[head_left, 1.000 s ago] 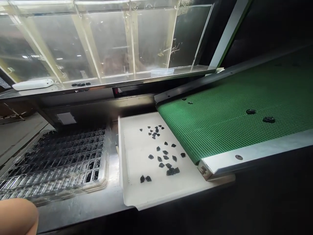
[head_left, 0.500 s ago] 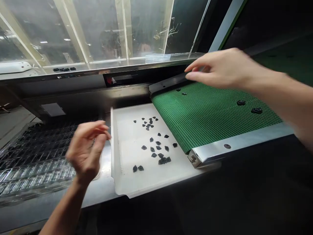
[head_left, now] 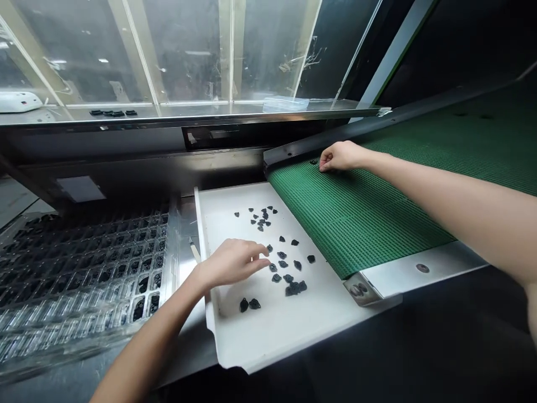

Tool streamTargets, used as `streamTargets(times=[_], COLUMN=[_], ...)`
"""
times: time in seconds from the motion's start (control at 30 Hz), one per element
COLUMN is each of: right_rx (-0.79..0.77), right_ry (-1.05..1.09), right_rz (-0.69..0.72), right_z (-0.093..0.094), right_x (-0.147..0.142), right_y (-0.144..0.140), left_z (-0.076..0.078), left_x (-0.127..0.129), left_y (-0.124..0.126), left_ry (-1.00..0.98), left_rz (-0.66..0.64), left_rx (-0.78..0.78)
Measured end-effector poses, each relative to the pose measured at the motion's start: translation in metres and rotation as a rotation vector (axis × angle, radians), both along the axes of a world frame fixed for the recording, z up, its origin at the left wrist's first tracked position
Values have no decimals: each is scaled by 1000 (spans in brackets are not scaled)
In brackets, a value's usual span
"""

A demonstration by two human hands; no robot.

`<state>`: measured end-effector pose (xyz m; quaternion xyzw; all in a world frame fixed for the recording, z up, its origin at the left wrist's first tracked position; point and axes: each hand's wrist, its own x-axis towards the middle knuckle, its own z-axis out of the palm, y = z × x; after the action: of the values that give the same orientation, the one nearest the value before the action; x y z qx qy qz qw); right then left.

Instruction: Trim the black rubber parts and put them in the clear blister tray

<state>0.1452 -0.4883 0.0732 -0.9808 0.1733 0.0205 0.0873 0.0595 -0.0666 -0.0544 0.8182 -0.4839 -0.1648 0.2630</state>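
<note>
A dim factory station fills the frame, with scratched clear panels (head_left: pixel 188 50) along the top and a steel worktop (head_left: pixel 188 341) running below them. At lower centre a white tray (head_left: pixel 268 330) lies on that worktop, strewn with small black parts (head_left: pixel 289 277). The left hand (head_left: pixel 230 262) rests palm down on the tray near its left wall, its fingers (head_left: pixel 258 262) loosely spread and flat, the tips touching or just beside one black part in the middle cluster; nothing is gripped. To the right a green ribbed conveyor belt (head_left: pixel 377 212) slopes up toward the upper right of the frame, its lower end overhanging the tray. The right hand (head_left: pixel 342 157) lies at the belt's upper left corner beside the black side rail (head_left: pixel 293 151), fingers curled in narrow; whether they pinch a part there cannot be told. At the left of the frame sits a clear compartment tray (head_left: pixel 84 268), many cells holding black parts
</note>
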Motion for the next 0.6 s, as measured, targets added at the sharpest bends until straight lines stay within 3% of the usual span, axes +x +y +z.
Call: streamTargets(times=[0.17,0.43,0.6], right_rx=[108,-2,-130], right_ry=[-84,-126,-142], right_rz=[-44,4,120], right_z=[0,-11,-16], right_x=[4,13,21], right_y=[-2,-10,-18], left_z=[-9,-28,-26], left_x=[12,13,13], left_y=[-18,-7,-7], left_ry=[-34,-23,-12], left_rz=[-64,-83,-84], left_rx=[122,253,265])
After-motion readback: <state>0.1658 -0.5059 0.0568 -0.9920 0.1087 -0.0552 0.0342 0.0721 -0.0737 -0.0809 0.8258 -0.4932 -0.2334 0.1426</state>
